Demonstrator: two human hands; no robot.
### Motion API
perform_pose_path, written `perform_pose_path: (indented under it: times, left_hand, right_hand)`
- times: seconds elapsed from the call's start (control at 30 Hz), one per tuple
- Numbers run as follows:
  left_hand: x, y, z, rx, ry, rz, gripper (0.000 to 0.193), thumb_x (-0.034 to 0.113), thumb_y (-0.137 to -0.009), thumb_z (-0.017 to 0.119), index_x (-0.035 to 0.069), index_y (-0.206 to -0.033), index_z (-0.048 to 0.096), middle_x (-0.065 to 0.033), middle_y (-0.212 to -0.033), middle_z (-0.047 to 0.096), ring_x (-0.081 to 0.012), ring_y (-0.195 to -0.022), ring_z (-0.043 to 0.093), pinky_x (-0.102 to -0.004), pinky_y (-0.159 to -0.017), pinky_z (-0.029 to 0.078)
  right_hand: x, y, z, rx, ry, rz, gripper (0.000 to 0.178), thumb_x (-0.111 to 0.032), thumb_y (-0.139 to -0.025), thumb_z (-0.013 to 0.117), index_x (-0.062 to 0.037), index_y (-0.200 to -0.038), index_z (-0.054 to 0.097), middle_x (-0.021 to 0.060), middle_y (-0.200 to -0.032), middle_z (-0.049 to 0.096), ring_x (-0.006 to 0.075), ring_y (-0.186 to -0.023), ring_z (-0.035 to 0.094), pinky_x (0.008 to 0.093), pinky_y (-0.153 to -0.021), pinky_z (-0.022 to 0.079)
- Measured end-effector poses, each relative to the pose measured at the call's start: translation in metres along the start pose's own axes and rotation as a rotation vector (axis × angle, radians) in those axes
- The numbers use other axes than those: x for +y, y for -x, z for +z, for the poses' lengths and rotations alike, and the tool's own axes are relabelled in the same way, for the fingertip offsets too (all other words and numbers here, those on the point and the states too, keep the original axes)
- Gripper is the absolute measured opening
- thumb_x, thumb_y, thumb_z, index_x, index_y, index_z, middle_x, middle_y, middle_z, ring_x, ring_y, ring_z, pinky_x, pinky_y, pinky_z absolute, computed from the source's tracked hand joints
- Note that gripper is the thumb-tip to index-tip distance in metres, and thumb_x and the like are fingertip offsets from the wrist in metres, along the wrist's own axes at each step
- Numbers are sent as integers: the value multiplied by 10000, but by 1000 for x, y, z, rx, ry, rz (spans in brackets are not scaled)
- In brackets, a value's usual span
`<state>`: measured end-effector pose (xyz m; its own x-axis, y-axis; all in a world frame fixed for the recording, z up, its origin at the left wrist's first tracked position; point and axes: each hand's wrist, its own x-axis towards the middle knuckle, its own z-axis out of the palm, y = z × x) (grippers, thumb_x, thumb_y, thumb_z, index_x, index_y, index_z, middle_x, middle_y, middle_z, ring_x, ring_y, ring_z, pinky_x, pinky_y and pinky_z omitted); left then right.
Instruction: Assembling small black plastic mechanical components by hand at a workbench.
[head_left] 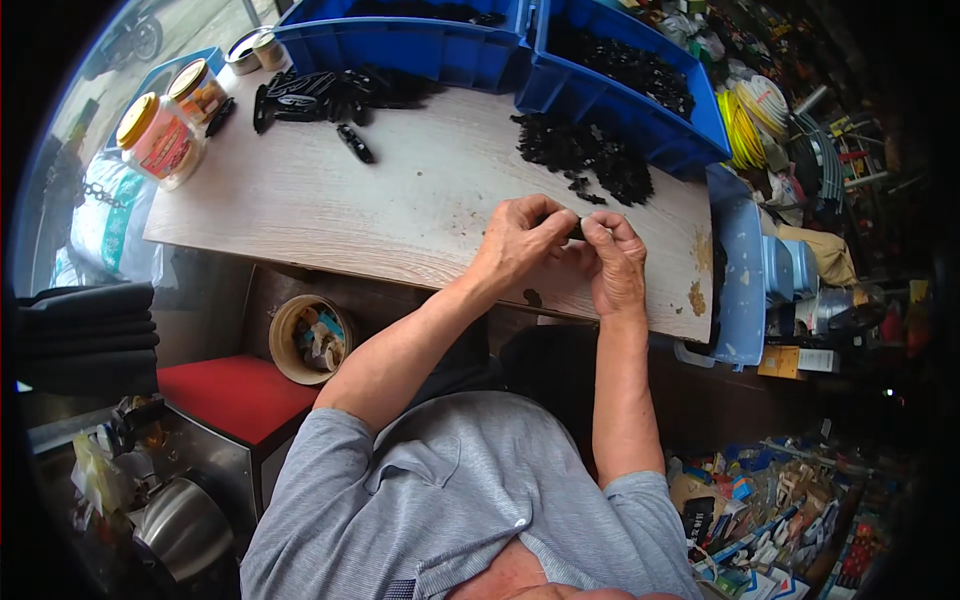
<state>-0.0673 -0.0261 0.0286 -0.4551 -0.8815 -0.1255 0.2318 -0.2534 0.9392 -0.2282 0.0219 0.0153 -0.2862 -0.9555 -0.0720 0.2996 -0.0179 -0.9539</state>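
You are pinching a mostly hidden small black piece (577, 230) between your close-set left hand (522, 240) and right hand (618, 268), just right of the frame's centre, and it is probably feeling light, stiff and slippery, its ends likely offering the safest hold.

At the upper left of the frame, a clear plastic jar with a yellow lid (163, 143) carries a red printed label with pale lettering, its wording too small to make out surely. Lower right, a flat black package (698, 521) bears white characters, likewise too small. At the right, an orange-yellow cardboard box (778, 361) shows small marks that cannot be read.
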Motion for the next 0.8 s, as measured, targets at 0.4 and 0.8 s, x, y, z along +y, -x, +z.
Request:
perform_pose_path:
  times: [0.4,0.8]
  left_hand:
    - [-2,3,-6,51,135,-3,144,107,-890,669,-35,-911,674,-64,-771,657,-92,-617,601,-235,-583,527]
    - [20,17,-93,371,-912,801,315,-31,-814,628,52,-1114,674,-126,-1151,663,-258,-984,639,-310,-791,538]
  right_hand:
    - [-17,5,13,-89,253,135,292,-313,-889,676,-88,-736,569,-18,-514,446,84,-416,406,272,-411,425]
    - [-15,13,-5,149,-23,24,385,-312,-914,580,-128,-602,450,18,-443,355,200,-460,539,475,-564,592]
